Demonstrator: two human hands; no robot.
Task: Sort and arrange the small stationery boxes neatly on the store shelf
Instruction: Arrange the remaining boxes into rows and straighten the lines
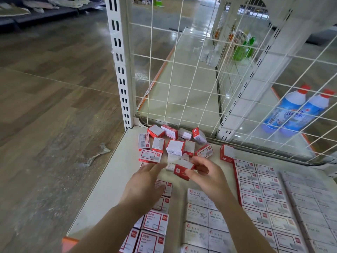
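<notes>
Looking down on pale cream metal store shelf, both bare hands out over it. Right hand curled, pinching small red-and-white cardboard stationery box betw. thumb and fingers, box tilted, held just above shelf. Second pale box marked "STAPLES" right behind it, touching or nearly so; can't tell if also gripped. Left hand flat-ish, fingers straight and spread narrow, tips reaching toward held box, holding nothing, hovering over a row of red-framed boxes at lower left.

Loose jumble of red-and-white boxes at back left corner of shelf, lying at all angles, some on sides, some upside down w/ barcodes up. One box standing on end just right of jumble.

Neat grid of red-edged flat boxes to the right, tight in columns. White "PAPER CLIPS" boxes in rows under right forearm. Greyish boxes at far right, blurred.

White wire mesh panel behind shelf, white slotted upright post at its left. Two blue-and-white plastic bottles w/ red caps beyond mesh at right. Wood-look floor at left.
</notes>
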